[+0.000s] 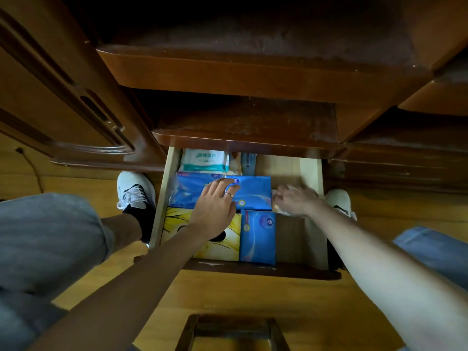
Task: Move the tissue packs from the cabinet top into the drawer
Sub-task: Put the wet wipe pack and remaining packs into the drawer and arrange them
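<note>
the tissue packs lie in the open drawer [162, 198] in front of me. a wide blue pack [188, 190] sits on the left, and a second blue pack [255, 192] lies just beside it, overlapping its right end. nearer to me a third blue pack [258, 236] lies lengthwise, touching a yellow pack [220, 247] on its left. at the back of the drawer, half under the cabinet edge, are a white and green pack [205, 160] and a narrow bluish packet [248, 162].

my left hand [215, 206] rests on the two rear blue packs where they meet, fingers [222, 184] spread apart and lying nearly flat, a ring on one of them. my right hand [296, 198] is at the right side of the drawer on a pale crumpled pack [277, 207]; the hand is blurred and i cannot tell whether its fingers grip the pack or only touch it.

the dark wooden cabinet [240, 72] rises above the drawer. my white shoes [135, 188] stand on the wooden floor [228, 295] either side of the drawer, and a wooden stool [233, 333] shows at the bottom edge.
</note>
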The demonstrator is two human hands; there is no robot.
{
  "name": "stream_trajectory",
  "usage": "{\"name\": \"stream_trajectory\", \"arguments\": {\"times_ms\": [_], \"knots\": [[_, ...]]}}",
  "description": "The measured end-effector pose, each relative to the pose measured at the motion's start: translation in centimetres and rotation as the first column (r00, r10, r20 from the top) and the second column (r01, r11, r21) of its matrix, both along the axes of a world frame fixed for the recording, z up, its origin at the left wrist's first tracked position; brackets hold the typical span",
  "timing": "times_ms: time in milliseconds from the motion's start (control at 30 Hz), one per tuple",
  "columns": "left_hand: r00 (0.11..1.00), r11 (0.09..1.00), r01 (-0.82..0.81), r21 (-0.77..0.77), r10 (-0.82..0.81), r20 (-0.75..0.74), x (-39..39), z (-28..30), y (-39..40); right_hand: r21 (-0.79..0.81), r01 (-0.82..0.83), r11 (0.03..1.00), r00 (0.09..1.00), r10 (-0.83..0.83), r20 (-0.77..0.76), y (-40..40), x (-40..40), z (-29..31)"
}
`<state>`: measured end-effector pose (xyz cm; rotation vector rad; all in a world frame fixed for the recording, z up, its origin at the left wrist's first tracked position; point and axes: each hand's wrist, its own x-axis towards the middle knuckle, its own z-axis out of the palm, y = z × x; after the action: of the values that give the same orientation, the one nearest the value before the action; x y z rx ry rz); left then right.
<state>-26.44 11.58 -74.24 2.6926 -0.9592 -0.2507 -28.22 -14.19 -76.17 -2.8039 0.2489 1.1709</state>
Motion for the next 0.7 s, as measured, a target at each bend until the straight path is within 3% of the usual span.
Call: {"name": "stream_trajectory", "arguments": {"times_ms": [67,133,200,267,400,700], "knots": [[0.998,0.997,0.059,0.04,-0.059,-0.011,-0.3,0.1,-0.5,-0.013,0.007,1.0,1.0,-0.007,0.009,0.2,-1.0,-0.1],[0.97,0.969,0.242,0.05,-0.243,0.013,-0.9,0.5,-1.6,-0.011,0.068,0.998,0.998,-0.068,-0.009,0.3,-0.8,0.1],[0.84,0.838,0.534,0.112,-0.541,0.05,-2.1,0.4,-3.6,-0.021,0.084,0.996,0.996,-0.085,-0.024,0.4,-0.5,0.2],[0.724,0.698,0.665,0.265,-0.69,0.003,-3.4,0.0,-5.7,0.007,0.072,0.997,0.997,-0.072,-0.025,0.3,-0.3,0.3],[0.726,0.651,0.635,0.416,-0.687,-0.032,-4.0,-1.1,-7.6,0.08,0.067,0.995,0.998,-0.066,-0.017,-0.1,-0.1,0.0],[0.753,0.689,0.605,0.4,-0.658,-0.006,-4.4,-1.8,-7.2,0.075,0.025,0.997,0.998,-0.021,-0.054,-0.6,-0.2,-0.2]]}}
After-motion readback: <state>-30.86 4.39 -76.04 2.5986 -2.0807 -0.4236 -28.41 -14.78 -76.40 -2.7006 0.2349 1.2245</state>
